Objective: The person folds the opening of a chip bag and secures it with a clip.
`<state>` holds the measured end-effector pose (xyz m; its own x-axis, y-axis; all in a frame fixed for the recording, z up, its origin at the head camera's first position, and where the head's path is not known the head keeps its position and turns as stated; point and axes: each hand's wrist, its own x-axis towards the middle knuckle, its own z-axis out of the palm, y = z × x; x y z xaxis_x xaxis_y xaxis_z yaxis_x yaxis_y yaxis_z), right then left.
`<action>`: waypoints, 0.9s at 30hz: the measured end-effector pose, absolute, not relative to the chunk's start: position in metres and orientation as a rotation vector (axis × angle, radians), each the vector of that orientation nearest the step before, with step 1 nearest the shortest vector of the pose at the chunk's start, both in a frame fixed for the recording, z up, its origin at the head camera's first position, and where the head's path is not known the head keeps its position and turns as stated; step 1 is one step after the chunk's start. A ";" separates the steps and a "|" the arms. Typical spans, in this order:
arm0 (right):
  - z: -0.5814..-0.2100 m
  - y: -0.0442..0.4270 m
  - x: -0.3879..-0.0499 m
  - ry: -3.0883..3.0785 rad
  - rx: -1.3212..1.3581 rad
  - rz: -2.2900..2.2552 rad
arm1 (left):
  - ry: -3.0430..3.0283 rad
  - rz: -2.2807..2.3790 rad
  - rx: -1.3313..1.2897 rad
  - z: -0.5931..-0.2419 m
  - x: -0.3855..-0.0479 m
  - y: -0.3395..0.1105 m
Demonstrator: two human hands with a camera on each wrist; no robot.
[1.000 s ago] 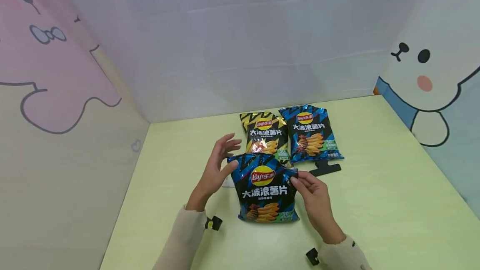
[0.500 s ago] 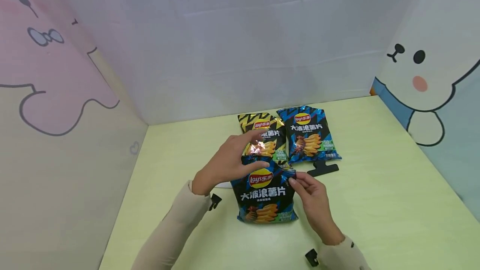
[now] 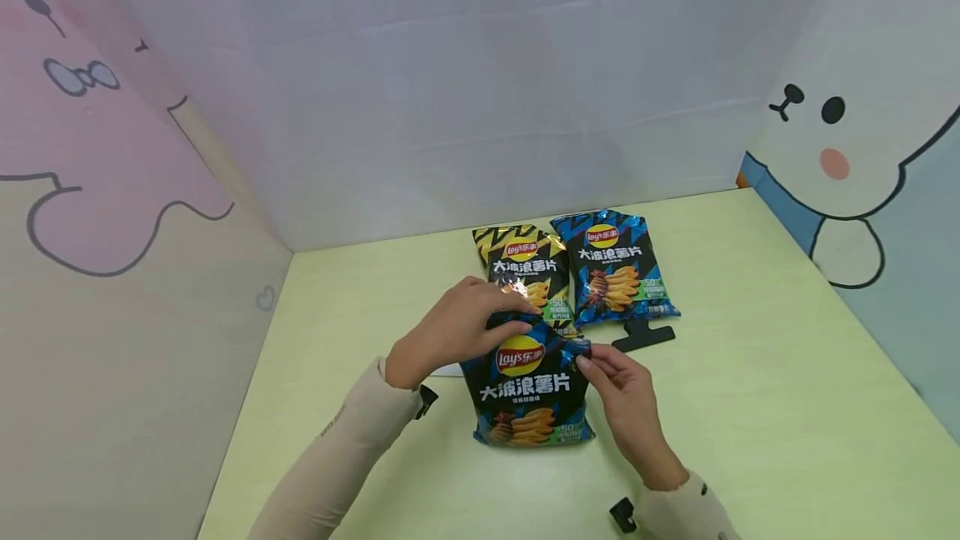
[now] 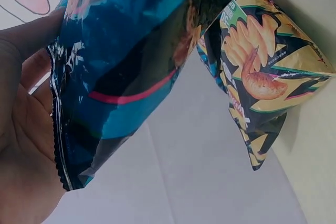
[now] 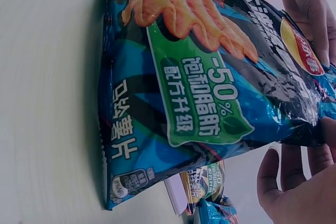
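Note:
A blue-and-black bag of potato chips (image 3: 525,390) stands near the middle of the table, its printed front facing me. My left hand (image 3: 457,323) grips its top edge, thumb in front and fingers behind. The serrated top seam of the same bag (image 4: 121,66) lies against the palm in the left wrist view. At the upper right corner, my right hand (image 3: 626,398) pinches the bag between thumb and fingers. Right behind lies a yellow-and-black chip bag (image 3: 528,269), partly covered by the front bag. Another blue chip bag (image 3: 618,269) is to its right.
A flat black clip-like piece (image 3: 645,335) lies just in front of the far blue bag. Part of a white flat thing (image 3: 448,370) shows beside the front bag. Upright cloth walls (image 3: 450,107) enclose the pale yellow table (image 3: 750,340) at back and sides.
My left hand has moved right from beside the bag's upper left corner onto its top edge and closed on it. The right hand keeps its pinch; the bag stays nearly in place.

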<state>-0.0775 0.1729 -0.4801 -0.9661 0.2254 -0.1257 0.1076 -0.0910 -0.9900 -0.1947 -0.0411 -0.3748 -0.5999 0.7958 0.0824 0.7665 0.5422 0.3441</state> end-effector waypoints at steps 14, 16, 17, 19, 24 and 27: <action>-0.478 0.173 -0.076 -2.076 -0.387 2.218 | 2.714 0.592 1.406 -0.375 -0.195 -0.050; -0.478 0.173 -0.076 -2.080 -0.378 2.210 | 2.711 0.586 1.412 -0.375 -0.195 -0.050; -0.478 0.173 -0.076 -2.083 -0.372 2.204 | 2.708 0.587 1.414 -0.375 -0.196 -0.050; -0.478 0.173 -0.076 -2.092 -0.355 2.194 | 2.701 0.588 1.416 -0.374 -0.195 -0.051; -0.477 0.174 -0.075 -2.110 -0.323 2.169 | 2.691 0.590 1.410 -0.371 -0.195 -0.053; -0.478 0.174 -0.075 -2.118 -0.323 2.155 | 2.689 0.585 1.413 -0.371 -0.195 -0.053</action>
